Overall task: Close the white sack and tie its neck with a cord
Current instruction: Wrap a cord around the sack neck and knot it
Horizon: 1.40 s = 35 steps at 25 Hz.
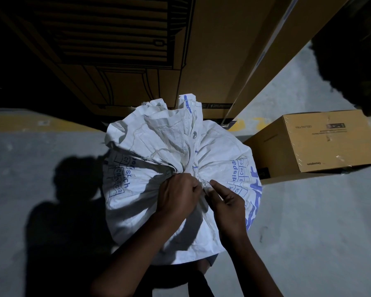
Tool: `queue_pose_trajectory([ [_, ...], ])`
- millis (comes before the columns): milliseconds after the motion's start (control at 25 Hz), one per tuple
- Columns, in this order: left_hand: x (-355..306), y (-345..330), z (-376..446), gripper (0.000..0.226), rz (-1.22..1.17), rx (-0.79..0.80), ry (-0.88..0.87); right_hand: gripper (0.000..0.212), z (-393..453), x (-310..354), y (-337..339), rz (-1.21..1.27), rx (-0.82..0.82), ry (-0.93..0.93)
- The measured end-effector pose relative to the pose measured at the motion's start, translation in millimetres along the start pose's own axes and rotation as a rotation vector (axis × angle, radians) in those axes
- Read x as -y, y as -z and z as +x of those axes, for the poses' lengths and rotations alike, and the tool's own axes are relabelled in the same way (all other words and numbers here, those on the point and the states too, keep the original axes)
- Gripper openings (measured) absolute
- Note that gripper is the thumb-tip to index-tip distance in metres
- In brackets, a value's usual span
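A white woven sack (pixel 221 146) with blue print stands on the grey floor, seen from above. Its mouth is bunched into a neck at the middle, and the loose top fans away from me. My left hand (pixel 178 195) is closed around the gathered neck. My right hand (pixel 225 200) pinches a thin white cord (pixel 205 186) right beside the neck, between thumb and forefinger. A short length of the cord runs down between my two hands. How the cord goes around the neck is hidden by my fingers.
A tall printed cardboard carton (pixel 137 61) stands just behind the sack. A smaller brown box (pixel 321 142) lies on the floor to the right. Yellow floor marking (pixel 41 123) runs along the left. Something dark fills the upper right corner.
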<state>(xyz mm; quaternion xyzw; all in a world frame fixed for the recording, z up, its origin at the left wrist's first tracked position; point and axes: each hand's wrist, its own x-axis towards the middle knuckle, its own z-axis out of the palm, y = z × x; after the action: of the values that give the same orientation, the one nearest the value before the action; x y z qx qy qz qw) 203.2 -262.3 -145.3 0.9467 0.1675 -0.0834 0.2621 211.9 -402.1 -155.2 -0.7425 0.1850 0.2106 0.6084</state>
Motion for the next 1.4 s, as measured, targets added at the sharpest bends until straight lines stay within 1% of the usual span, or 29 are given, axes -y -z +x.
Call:
queue_pose_trajectory([
  [40,2.0,-2.3,0.0,0.036,-0.013,0.003,-0.022,0.022,-2.5,4.2,0.3,-0.029,0.024,0.023],
  [120,6.5,-5.4,-0.4,0.029,-0.065,0.018,-0.056,0.030,-4.4,7.1,2.5,-0.051,0.097,0.037],
  [160,9.2,-6.2,-0.6,0.026,-0.100,0.023,-0.071,0.030,-4.4,5.8,3.9,-0.014,0.116,0.035],
  [200,11.0,-6.1,-0.8,0.024,-0.133,0.028,-0.083,0.021,-3.8,4.7,5.5,0.050,0.125,0.016],
  [240,12.9,-6.1,-1.3,0.024,-0.161,0.034,-0.093,0.020,-2.5,3.6,6.3,0.122,0.114,-0.003],
  [280,14.2,-4.7,-1.5,0.025,-0.189,0.042,-0.102,0.034,1.0,0.8,6.2,0.173,0.095,-0.027],
  [320,15.7,-4.6,-1.3,0.025,-0.212,0.050,-0.113,0.037,5.7,-0.4,5.4,0.199,0.077,-0.061],
  [400,17.1,-5.4,-0.4,0.024,-0.222,0.082,-0.137,0.027,14.4,4.4,1.7,0.211,0.042,-0.138],
  [480,21.4,-9.3,1.8,0.019,-0.214,0.084,-0.141,0.018,22.4,11.7,-1.7,0.213,0.079,-0.242],
  [520,23.1,-9.8,2.9,0.022,-0.240,0.067,-0.130,0.016,26.2,14.5,-1.6,0.217,0.109,-0.275],
  [600,24.9,-10.6,5.8,0.037,-0.333,0.025,-0.056,0.014,32.6,12.9,0.1,0.241,0.166,-0.314],
  [640,26.6,-12.5,8.8,0.045,-0.379,0.013,-0.019,0.015,33.8,11.0,-0.3,0.254,0.178,-0.334],
  [720,28.5,-13.1,13.1,0.049,-0.427,0.018,0.013,0.018,31.1,5.4,-4.8,0.297,0.164,-0.345],
  [800,31.6,-13.1,16.7,0.045,-0.391,0.021,-0.015,0.018,24.6,-1.2,-11.8,0.335,0.142,-0.316],
  [880,33.6,-9.6,16.8,0.037,-0.389,0.021,-0.040,0.013,16.4,-4.5,-14.5,0.340,0.118,-0.244],
  [920,33.7,-5.1,15.2,0.033,-0.427,0.034,-0.038,0.013,12.9,-3.8,-13.7,0.326,0.100,-0.197],
  [1000,36.5,4.8,11.6,0.026,-0.570,0.073,0.007,0.018,8.2,-0.4,-12.4,0.248,0.076,-0.086],
  [1040,37.7,9.3,8.2,0.022,-0.646,0.054,0.050,0.021,7.9,-0.3,-12.6,0.213,0.068,-0.039],
  [1080,39.1,14.1,3.1,0.015,-0.676,-0.013,0.079,0.023,8.8,-0.7,-13.6,0.186,0.056,-0.006],
  [1120,41.7,17.0,-1.7,0.013,-0.653,-0.094,0.075,0.022,10.5,-2.1,-15.3,0.168,0.044,0.013],
  [1160,42.3,20.3,-6.5,0.025,-0.582,-0.117,0.075,0.020,11.7,-4.7,-16.9,0.150,0.032,0.027],
  [1200,41.3,21.8,-9.9,0.041,-0.511,-0.065,0.098,0.017,12.0,-8.0,-18.4,0.126,0.025,0.049],
  [1240,39.8,22.2,-11.4,0.050,-0.474,0.028,0.142,0.015,11.4,-10.0,-19.7,0.089,0.019,0.073],
  [1280,41.0,18.6,-9.6,0.050,-0.475,0.115,0.191,0.014,10.2,-11.4,-21.1,0.043,0.013,0.096],
  [1320,42.0,15.2,-4.9,0.044,-0.496,0.192,0.251,0.013,8.5,-13.2,-21.7,-0.006,0.013,0.119],
  [1400,42.8,7.4,7.4,0.041,-0.572,0.293,0.294,0.014,3.0,-10.8,-24.3,-0.099,0.024,0.168],
])
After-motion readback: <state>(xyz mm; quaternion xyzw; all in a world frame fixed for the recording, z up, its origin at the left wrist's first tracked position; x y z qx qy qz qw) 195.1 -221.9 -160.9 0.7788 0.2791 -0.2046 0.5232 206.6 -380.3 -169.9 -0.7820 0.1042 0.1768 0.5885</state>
